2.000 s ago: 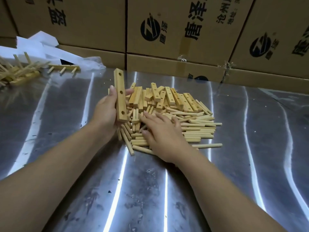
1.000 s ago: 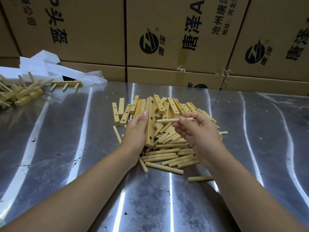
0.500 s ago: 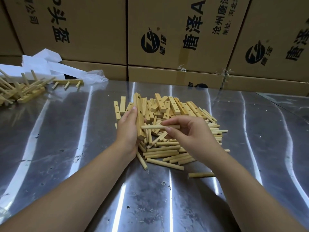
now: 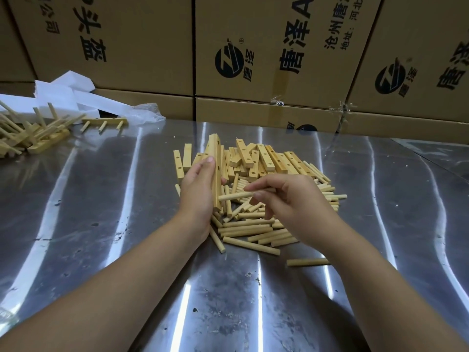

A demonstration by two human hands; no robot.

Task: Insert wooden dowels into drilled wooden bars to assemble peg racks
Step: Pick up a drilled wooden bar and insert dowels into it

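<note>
My left hand [image 4: 199,191] grips a drilled wooden bar [image 4: 215,163] and holds it nearly upright, its drilled face turned to the right. My right hand [image 4: 289,201] pinches a wooden dowel [image 4: 234,196] that lies level, its left tip almost at the bar's lower part. Both hands hover over a heap of loose dowels [image 4: 256,229] on the metal table. Behind the dowels lies a pile of drilled bars [image 4: 264,158].
Finished peg racks [image 4: 33,133] lie at the far left of the shiny metal table [image 4: 101,224], one rack [image 4: 104,123] apart from the rest. White foam and plastic wrap [image 4: 83,97] sit behind them. Stacked cardboard boxes [image 4: 279,59] wall off the back. A stray dowel [image 4: 307,262] lies near my right forearm.
My right hand picked a dowel from the heap and carried it leftward to the bar. My left hand turned the bar and lowered it closer to the pile.
</note>
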